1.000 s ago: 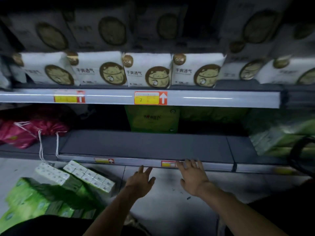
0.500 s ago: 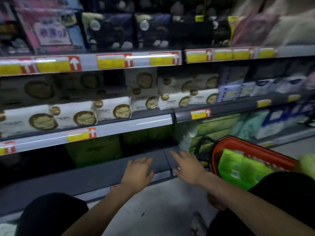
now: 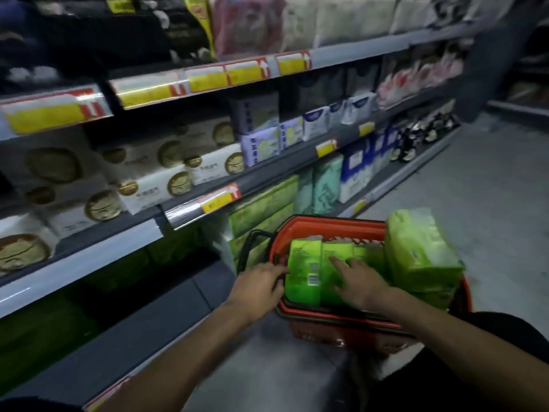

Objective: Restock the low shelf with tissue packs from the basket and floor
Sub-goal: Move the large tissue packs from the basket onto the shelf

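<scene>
Head view looks down on a bright green tissue pack (image 3: pixel 306 272) lying on its side at the top of a red basket (image 3: pixel 326 226), barcode end turned toward the shelving. Both hands are on it. The left hand (image 3: pixel 258 288) reaches in over the basket's near left rim, its fingers stretched out with the tips against the barcode end of the pack. The right hand (image 3: pixel 361 282) lies flat on top of it, fingers spread and the forefinger pointing ahead. Neither hand is wrapped round the pack. A second, bulkier green pack (image 3: pixel 421 251) stands tilted at the right side of the basket, rising above the rim, and more green wrapping shows beneath it. The basket's black handle (image 3: pixel 252 248) hangs off its left end, toward the shelves. The basket sits on the grey floor (image 3: pixel 490 203), just beside the low shelf (image 3: pixel 142 331) — a dark grey deck that is bare along its front near the person, with dim green packs further back in shadow. Further along that shelf, stacked green packs (image 3: pixel 264 209) stand just behind the basket, then teal packs (image 3: pixel 326 182) and blue-and-white packs (image 3: pixel 355 171). The shelf above holds white packs with a round brown emblem (image 3: pixel 148 188), and yellow-and-red price labels (image 3: pixel 221 197) run along the shelf edges — their print is too blurred to read. A dark trouser knee (image 3: pixel 490 352) shows at lower right.
</scene>
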Motion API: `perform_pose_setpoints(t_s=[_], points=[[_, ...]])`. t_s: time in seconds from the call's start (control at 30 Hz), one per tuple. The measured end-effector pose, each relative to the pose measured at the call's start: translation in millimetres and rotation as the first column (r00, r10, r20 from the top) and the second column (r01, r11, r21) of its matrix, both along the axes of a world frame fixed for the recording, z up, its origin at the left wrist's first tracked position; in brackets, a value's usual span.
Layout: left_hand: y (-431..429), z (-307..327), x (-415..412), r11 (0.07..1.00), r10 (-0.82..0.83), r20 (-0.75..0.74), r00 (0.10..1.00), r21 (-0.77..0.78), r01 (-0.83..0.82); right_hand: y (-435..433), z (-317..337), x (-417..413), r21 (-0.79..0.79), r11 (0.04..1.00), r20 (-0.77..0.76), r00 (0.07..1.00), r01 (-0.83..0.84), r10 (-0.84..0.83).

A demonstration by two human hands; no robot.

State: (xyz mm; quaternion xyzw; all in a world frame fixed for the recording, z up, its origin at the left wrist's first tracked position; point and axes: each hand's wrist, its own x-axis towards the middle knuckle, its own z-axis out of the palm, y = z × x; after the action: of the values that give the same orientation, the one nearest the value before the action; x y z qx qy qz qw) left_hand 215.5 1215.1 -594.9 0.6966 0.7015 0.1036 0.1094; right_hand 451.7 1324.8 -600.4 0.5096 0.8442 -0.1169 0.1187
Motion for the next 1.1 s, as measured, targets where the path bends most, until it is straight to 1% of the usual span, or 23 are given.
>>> perform_pose_setpoints(t_s=[0.1,0.2,0.3,0.4,0.5,0.57,0.67,0.77,0.9,0.97,1.03,1.1], points=[[39.0,-15.8,29.5,0.998,-0.041,-0.021,0.999,-0.049,0.040,11.8,-17.9,21.7,-0.153,0.986,0.127,0.991,0.066,-0.046],[76.0,-31.6,53.5,0.991,-0.063,-0.110,0.992,-0.128,0.049,18.7,-28.8,24.6,-0.236,0.971,0.113,0.994,0.029,-0.003],[105.6,-49.7,67.8,0.971,-0.004,-0.119,0.993,-0.238,-0.024,28.1,-34.8,25.5,-0.203,0.979,0.097,0.995,0.003,0.017],[126.0,-68.5,79.1,0.936,0.114,-0.111,0.987,-0.322,-0.144,32.6,-42.4,26.8,-0.159,0.987,0.103,0.995,0.007,0.010],[137.8,-78.3,95.5,0.875,0.258,-0.051,0.965,-0.412,-0.256,35.5,-45.7,28.0,-0.204,0.979,0.094,0.996,0.019,0.001],[142.3,-84.6,105.4,0.834,0.358,-0.038,0.933,-0.437,-0.337,33.2,-46.9,30.1,-0.227,0.974,0.104,0.994,0.007,0.017],[146.9,-93.8,112.5,0.783,0.471,-0.053,0.880,-0.434,-0.445,29.0,-48.3,33.8,-0.195,0.981,0.078,0.997,-0.009,0.024],[149.9,-103.6,111.7,0.772,0.504,-0.038,0.863,-0.428,-0.470,30.6,-48.4,38.6,-0.189,0.982,0.048,0.998,-0.017,0.027],[145.8,-113.6,107.5,0.826,0.419,-0.116,0.901,-0.364,-0.431,35.6,-54.2,46.9,-0.133,0.990,0.003,0.999,-0.043,0.044],[144.9,-114.3,106.8,0.825,0.393,-0.127,0.911,-0.389,-0.410,35.3,-60.9,51.7,-0.111,0.993,-0.042,0.999,-0.029,0.025],[152.1,-113.0,101.6,0.799,0.427,-0.069,0.902,-0.439,-0.411,33.8,-68.1,56.1,-0.105,0.994,-0.071,0.997,0.008,-0.015],[164.4,-107.6,93.7,0.743,0.527,0.032,0.849,-0.502,-0.442,34.5,-73.1,58.6,-0.124,0.991,-0.073,0.996,0.041,-0.051]])
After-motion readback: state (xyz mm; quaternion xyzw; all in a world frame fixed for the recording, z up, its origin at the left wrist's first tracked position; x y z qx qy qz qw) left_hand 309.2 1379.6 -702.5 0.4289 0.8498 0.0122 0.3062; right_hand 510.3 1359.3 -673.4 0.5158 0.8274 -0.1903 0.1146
